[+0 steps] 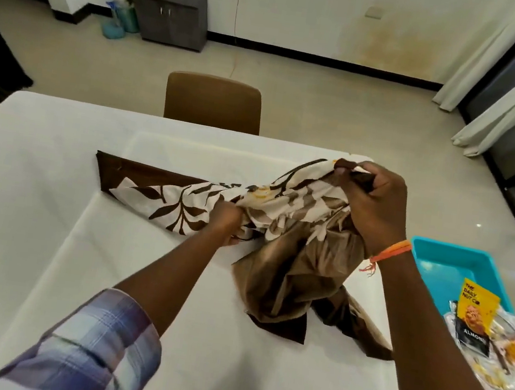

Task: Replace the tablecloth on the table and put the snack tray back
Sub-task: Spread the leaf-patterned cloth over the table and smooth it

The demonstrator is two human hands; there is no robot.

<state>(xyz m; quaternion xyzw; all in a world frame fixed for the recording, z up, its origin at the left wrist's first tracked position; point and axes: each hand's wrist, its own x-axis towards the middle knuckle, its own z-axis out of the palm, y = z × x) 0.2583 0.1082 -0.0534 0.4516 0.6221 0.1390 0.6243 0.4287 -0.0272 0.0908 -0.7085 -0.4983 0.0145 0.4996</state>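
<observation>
Soft printed cloth tablecloth [283,211], glossy teal plastic tray [449,269], crinkly clear wrappers [505,388].

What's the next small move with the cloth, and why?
Probably draw the hands apart to open the brown leaf-print tablecloth: the left hand and right hand both grip it, yet it lies bunched on the white table.

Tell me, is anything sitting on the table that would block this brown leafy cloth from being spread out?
Mostly not. Both hands, left and right, already grip the bunched cloth over the white-covered table. Only the teal snack tray and its packets sit at the right edge; they would be in the way there.
</observation>
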